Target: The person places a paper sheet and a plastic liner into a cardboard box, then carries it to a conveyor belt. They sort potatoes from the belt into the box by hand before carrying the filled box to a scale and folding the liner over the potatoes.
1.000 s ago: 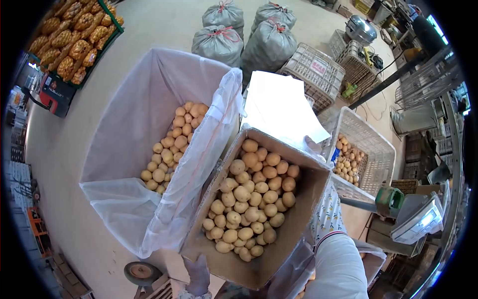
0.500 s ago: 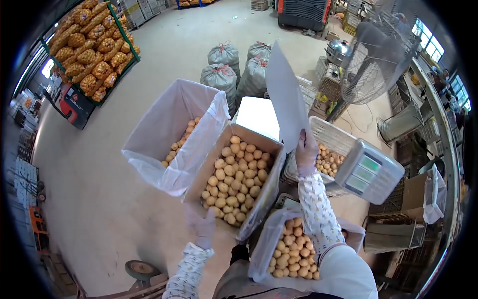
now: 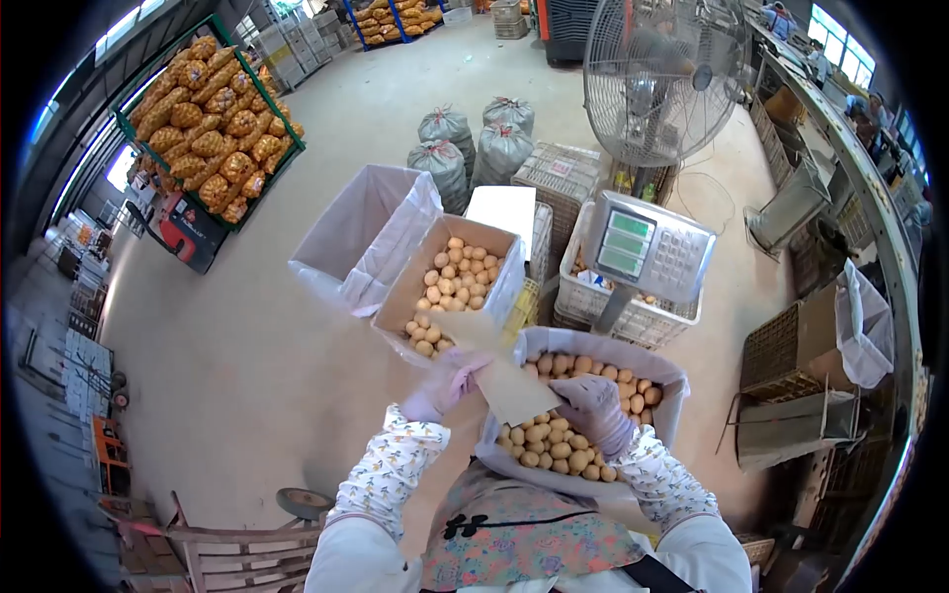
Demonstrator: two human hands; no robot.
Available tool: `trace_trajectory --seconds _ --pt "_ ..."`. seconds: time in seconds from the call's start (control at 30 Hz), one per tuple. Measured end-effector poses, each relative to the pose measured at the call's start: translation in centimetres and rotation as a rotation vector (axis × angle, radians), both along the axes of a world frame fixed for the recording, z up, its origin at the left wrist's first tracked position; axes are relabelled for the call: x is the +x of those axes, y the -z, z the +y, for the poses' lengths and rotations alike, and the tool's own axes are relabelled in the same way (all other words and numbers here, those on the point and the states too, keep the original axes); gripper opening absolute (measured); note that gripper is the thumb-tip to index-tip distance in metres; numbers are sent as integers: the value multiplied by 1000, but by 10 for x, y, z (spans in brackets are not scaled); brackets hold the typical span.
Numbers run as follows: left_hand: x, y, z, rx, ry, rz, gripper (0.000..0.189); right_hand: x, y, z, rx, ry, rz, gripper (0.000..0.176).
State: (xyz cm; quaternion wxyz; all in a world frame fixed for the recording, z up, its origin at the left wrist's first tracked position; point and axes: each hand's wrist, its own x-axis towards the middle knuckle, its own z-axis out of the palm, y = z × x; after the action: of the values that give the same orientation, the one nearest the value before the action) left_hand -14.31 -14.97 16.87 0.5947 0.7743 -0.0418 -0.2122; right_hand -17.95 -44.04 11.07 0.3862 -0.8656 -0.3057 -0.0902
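My left hand (image 3: 442, 383), in a thin pale glove, is closed on the left side of a sheet of brown paper (image 3: 514, 385). My right hand (image 3: 593, 407), gloved too, pinches the sheet's right end over a lined box (image 3: 675, 388) of round, potato-like produce (image 3: 554, 447). The sheet hangs tilted between both hands and hides part of the cardboard box (image 3: 395, 296) and of that lined box. More round produce (image 3: 460, 272) lies in the cardboard box. A white sheet (image 3: 501, 213) rests just behind it.
A lined box (image 3: 341, 232) stands at the left. Tied sacks (image 3: 440, 168) are behind. A scale display (image 3: 647, 245) rises in front of a white crate (image 3: 633, 321), with a large fan (image 3: 657, 84) beyond. Netted bags (image 3: 213, 128) are stacked at the far left. People (image 3: 781, 20) are at the upper right.
My right hand has come down from the raised pale sheet to the near box. My left hand has moved right and now holds brown paper. The view has shifted.
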Motion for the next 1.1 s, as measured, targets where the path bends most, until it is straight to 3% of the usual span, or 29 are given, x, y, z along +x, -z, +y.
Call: trace_trajectory --seconds 0.07,0.13,0.17,0.23,0.33,0.4,0.43,0.47,0.5,0.53,0.57,0.6,0.63,0.67,0.73,0.8,0.83,0.87,0.93,0.97,1.03,1.1 --pt "-13 0 -15 -128 -83 95 29 -21 -5 -3 145 12 68 44" --pt "-17 -1 -37 -514 -263 304 27 -39 -1 -6 191 59 101 42" --pt "-21 -6 -46 -528 -308 261 27 -43 0 -6 258 86 79 46" --pt "-24 -20 -54 -542 -390 167 26 -43 -3 -9 280 159 276 37" --pt "-3 -21 -41 -372 -292 186 22 -30 23 -8 490 233 399 22" --pt "9 -8 -16 -605 -265 107 26 -26 43 -6 706 254 477 22" --pt "20 6 4 -515 -226 17 32 -25 64 -18 794 285 763 25" --pt "35 11 42 -231 -130 -157 38 -24 70 -16 883 420 727 26" --pt "51 19 86 179 -23 -414 45 -30 100 -30 884 467 921 27" --pt "64 21 115 525 85 -681 51 -42 158 -52 647 489 1038 28" --pt "81 17 128 651 154 -868 58 -51 193 -59 495 610 1014 28" --pt "99 5 113 555 168 -1087 50 -60 227 -67 338 728 1000 28" --pt "125 -4 104 625 204 -1081 48 -69 260 -73 189 839 997 27" --pt "151 -12 105 706 233 -1079 46 -64 262 -70 -5 904 902 28" --pt "204 -30 116 888 297 -1058 44 -60 274 -68 -159 1052 882 28" --pt "256 -50 96 1242 353 -1334 44 -56 279 -73 -201 1112 1004 35" --pt "284 -54 71 1502 361 -1624 44 -55 265 -67 -249 1195 947 44" --pt "329 -49 55 1331 400 -1826 43 -52 245 -58 -298 1276 885 55" --pt "404 -20 -2 1458 433 -1150 28 -73 252 -48 -466 1416 561 72" --pt "441 -5 -30 1524 389 -847 37 -72 230 -35 -451 1415 479 70" --pt "519 88 -30 1537 475 -1100 20 -76 188 -5 -397 1439 421 67" --pt "564 179 -20 1524 416 -1004 19 -98 175 25 -361 1449 453 61"
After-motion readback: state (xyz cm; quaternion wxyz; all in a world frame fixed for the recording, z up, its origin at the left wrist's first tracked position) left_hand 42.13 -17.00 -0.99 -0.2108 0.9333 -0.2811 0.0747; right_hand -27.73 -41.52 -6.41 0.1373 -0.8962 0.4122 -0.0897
